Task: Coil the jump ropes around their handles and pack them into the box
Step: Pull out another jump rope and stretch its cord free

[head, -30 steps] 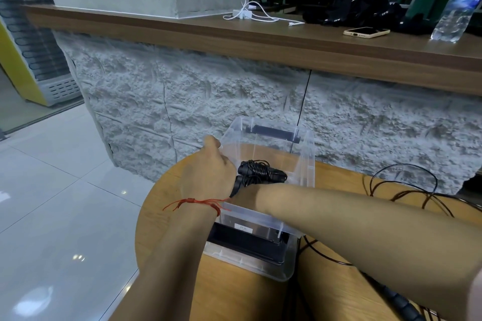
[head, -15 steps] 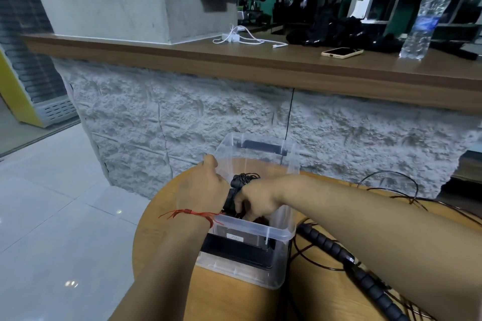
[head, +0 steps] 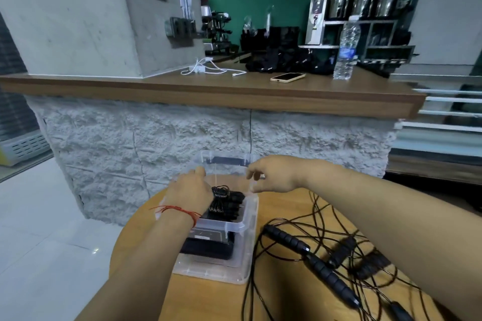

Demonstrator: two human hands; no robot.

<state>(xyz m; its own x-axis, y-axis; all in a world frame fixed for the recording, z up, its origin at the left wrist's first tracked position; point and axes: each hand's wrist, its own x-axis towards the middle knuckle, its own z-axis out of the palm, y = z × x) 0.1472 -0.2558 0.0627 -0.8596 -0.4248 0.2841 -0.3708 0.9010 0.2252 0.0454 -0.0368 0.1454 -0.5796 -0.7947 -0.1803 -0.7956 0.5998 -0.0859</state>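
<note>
On the round wooden table (head: 208,301), clock centred on the box.

9 o'clock: left hand (head: 189,193) lies against the left wall of the clear plastic box (head: 243,250). Its fingers are hidden, so I cannot tell whether it grips the rim.

Centre: coiled jump ropes (head: 227,203) lie inside the box.

1 o'clock: right hand (head: 273,176) hovers over the far rim, fingers loosely curled, holding nothing.

4 o'clock: loose jump ropes (head: 323,272) lie tangled on the table just beside the box.

Judgement: cord is light, thin, springy and likely to snag. Take hold of the stiff ribbed handles (head: 287,238), not the cord.
</note>
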